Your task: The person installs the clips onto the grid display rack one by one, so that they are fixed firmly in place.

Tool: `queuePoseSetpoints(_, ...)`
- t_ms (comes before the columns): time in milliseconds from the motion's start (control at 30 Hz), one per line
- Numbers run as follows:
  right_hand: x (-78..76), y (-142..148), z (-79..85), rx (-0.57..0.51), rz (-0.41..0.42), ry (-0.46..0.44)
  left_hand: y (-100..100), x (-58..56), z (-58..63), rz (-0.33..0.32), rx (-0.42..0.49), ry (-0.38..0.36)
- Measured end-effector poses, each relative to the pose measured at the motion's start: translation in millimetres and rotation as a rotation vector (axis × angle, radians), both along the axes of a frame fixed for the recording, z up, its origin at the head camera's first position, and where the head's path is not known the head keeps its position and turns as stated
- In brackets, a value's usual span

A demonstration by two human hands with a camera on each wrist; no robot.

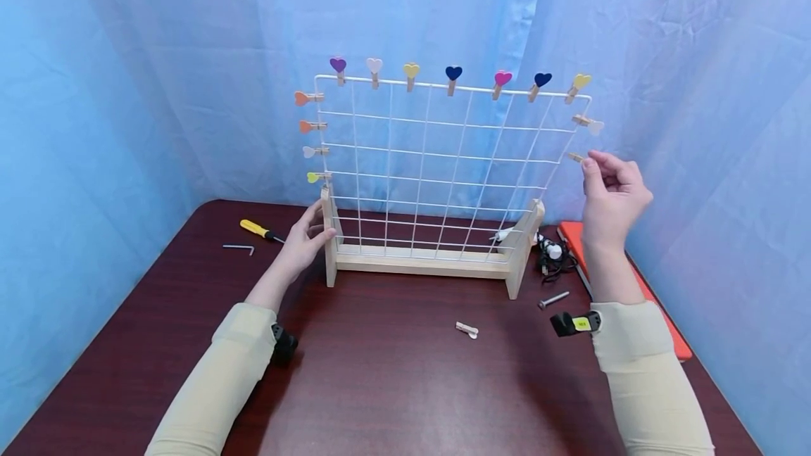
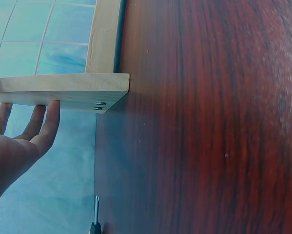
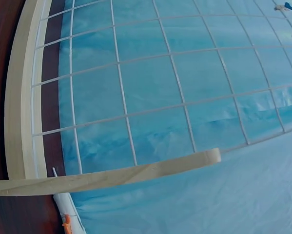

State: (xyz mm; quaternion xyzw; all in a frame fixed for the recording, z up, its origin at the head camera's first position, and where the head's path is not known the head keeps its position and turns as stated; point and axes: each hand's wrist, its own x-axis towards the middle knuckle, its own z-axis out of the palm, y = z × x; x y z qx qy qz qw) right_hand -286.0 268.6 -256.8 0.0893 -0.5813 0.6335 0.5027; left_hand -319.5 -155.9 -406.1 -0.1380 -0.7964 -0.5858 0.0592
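Note:
A white wire grid (image 1: pixel 422 153) stands in a pale wooden stand (image 1: pixel 421 268). Heart-topped clothespins line its top and left edges, and one with a white heart (image 1: pixel 588 123) clips the upper right edge. My right hand (image 1: pixel 611 192) pinches a small wooden clothespin (image 1: pixel 575 157) beside the right edge, below that one; its heart end is hidden by the fingers. With thumb and fingers my left hand (image 1: pixel 303 241) grips the stand's left side board (image 2: pixel 63 84); fingertips press its outer face in the left wrist view. The right wrist view shows almost none of the right hand.
In front of the stand lies a loose clothespin (image 1: pixel 467 330). At left are a yellow screwdriver (image 1: pixel 255 229) and a hex key (image 1: pixel 238 246). A bolt (image 1: pixel 554 300), a black cable (image 1: pixel 550 267) and a red flat object (image 1: pixel 572 234) lie on the right. Curtains surround the table.

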Motion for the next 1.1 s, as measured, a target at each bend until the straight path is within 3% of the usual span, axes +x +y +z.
queuePoseSetpoints(67, -2.4, -4, -0.5, 0.052, -0.091, -0.017, -1, -3.4, -3.8, 0.006, -0.004, -0.001)
queuePoseSetpoints(167, -5.9, -9, -3.1, 0.091, -0.161, -0.028, -1, -3.6, -4.3, 0.006, -0.007, 0.001)
queuePoseSetpoints(500, -26.4, -4, -22.3, 0.158, -0.206, 0.026, 0, -3.2, -4.0, 0.006, -0.001, 0.003)
queuePoseSetpoints(633, -31.0, 4, -25.5, 0.185, -0.207, -0.003, -1, -2.3, -0.4, 0.008, 0.012, -0.013)
queuePoseSetpoints(800, -22.1, 8, -20.2, 0.198, -0.193, -0.045, 3, 8.4, 13.8, -0.009, 0.015, -0.021)
queuePoseSetpoints(900, -10.6, 6, -16.6, 0.24, -0.184, -0.022, 5, 13.2, 19.7, -0.016, 0.012, -0.015)
queuePoseSetpoints(1100, 11.7, -8, -24.9, 0.482, -0.043, -0.016, 3, 8.0, 12.2, -0.011, 0.016, -0.017)
